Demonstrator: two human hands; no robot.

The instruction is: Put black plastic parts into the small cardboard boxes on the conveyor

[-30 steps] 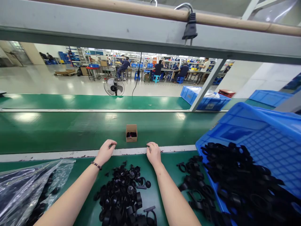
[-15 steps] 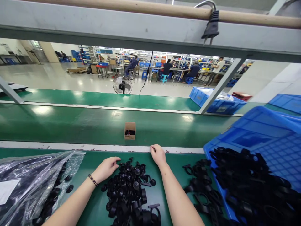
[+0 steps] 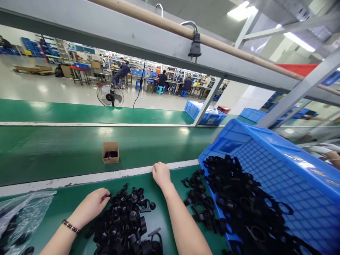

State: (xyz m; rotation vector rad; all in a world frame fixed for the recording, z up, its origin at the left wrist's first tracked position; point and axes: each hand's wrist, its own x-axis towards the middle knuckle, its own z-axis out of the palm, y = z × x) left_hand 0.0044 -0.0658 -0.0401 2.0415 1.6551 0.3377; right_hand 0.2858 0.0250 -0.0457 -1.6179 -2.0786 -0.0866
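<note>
My left hand (image 3: 91, 206), with a beaded bracelet at the wrist, is at the upper left edge of a pile of small black round plastic caps (image 3: 132, 198). Its thumb and forefinger pinch together at a small black part by the pile. Beyond the pile, to the right, my right hand (image 3: 161, 176) is curled closed over the white strip (image 3: 183, 164) along the bench edge. Its fingers point away from me, hiding whatever may be in them. Black ring-shaped clips (image 3: 198, 198) lie to the right of my right forearm.
A tilted blue crate (image 3: 265, 156) full of black ring parts stands at right. A small cardboard box (image 3: 111, 158) with dark parts sits beyond the strip. A clear plastic bag (image 3: 34, 209) lies at left. A grey frame bar (image 3: 159, 42) with a hanging plug crosses above.
The view has turned right, so the bench things sit further left and more of the crate shows. My left fingers have closed at the pile's edge. The right hand stays curled at the strip.
</note>
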